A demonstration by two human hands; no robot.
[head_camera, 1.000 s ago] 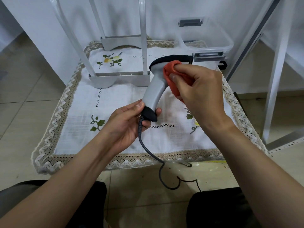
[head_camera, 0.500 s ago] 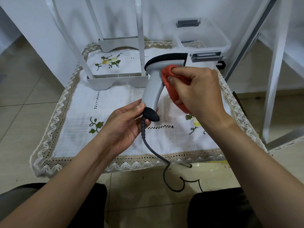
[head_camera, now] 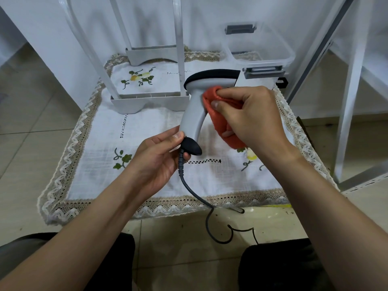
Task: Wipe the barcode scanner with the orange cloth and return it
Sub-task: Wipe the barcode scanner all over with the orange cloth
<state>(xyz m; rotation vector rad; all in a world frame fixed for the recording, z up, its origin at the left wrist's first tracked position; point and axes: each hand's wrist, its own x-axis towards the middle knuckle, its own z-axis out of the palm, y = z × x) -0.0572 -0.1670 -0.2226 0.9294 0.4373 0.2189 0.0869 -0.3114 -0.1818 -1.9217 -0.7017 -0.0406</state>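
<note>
Head view, left hand (head_camera: pixel 156 159) pinching the base of the upright barcode scanner (head_camera: pixel 198 106) above the tabletop (head_camera: pixel 100 143), right hand (head_camera: pixel 249 116) clutching the orange cloth (head_camera: pixel 218 120) against the scanner's neck, cable (head_camera: pixel 201 202) dangling below the left hand

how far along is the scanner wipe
Done: the scanner is picked up, and the left hand holds it by the base above the table. In hand: the right hand presses the cloth against the neck just under the head, so wiping is underway. How much of it is already wiped cannot be told. Left: finishing the wipe and putting the scanner back.
</note>
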